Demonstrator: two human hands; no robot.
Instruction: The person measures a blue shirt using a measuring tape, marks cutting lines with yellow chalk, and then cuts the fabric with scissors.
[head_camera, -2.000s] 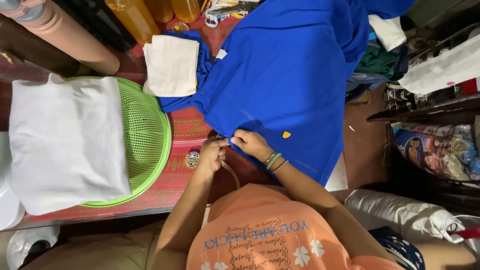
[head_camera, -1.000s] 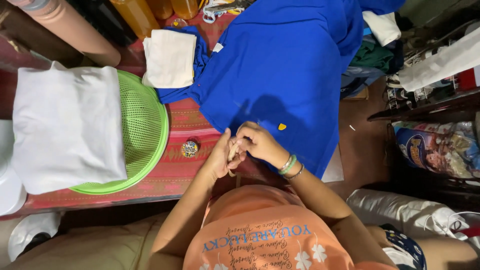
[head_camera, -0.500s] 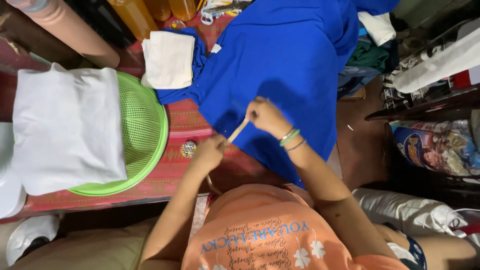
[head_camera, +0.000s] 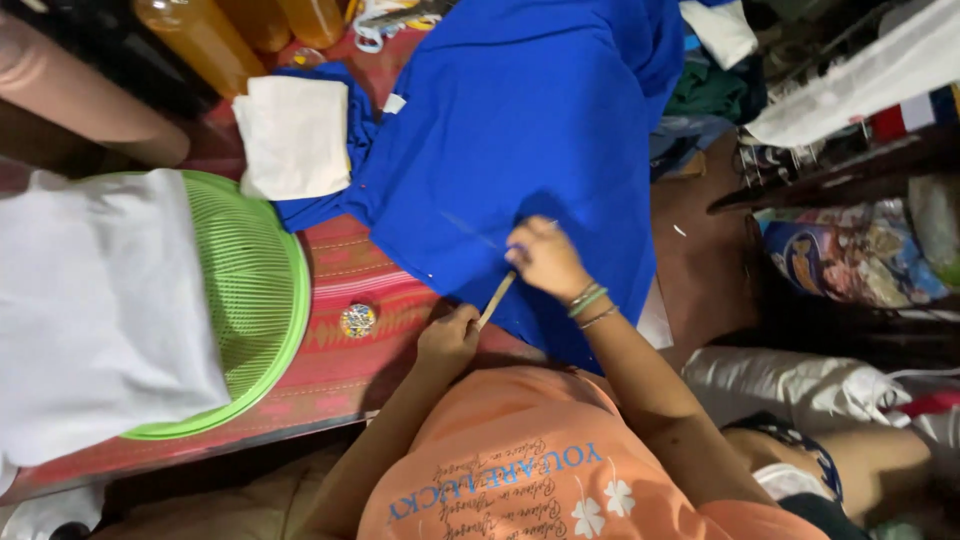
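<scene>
While before joined, hands now apart: left (head_camera: 447, 338) gripping stick (head_camera: 495, 299), right (head_camera: 545, 258) pinching blue cloth (head_camera: 520, 130).

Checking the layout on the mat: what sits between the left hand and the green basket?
In the head view, a small round patterned tin lies on the red woven mat, between the left hand and the green basket; nothing else there.

An orange T-shirt (head_camera: 560, 470) with blue lettering and white flowers; thin bracelets (head_camera: 588, 303) circle the right wrist.
</scene>
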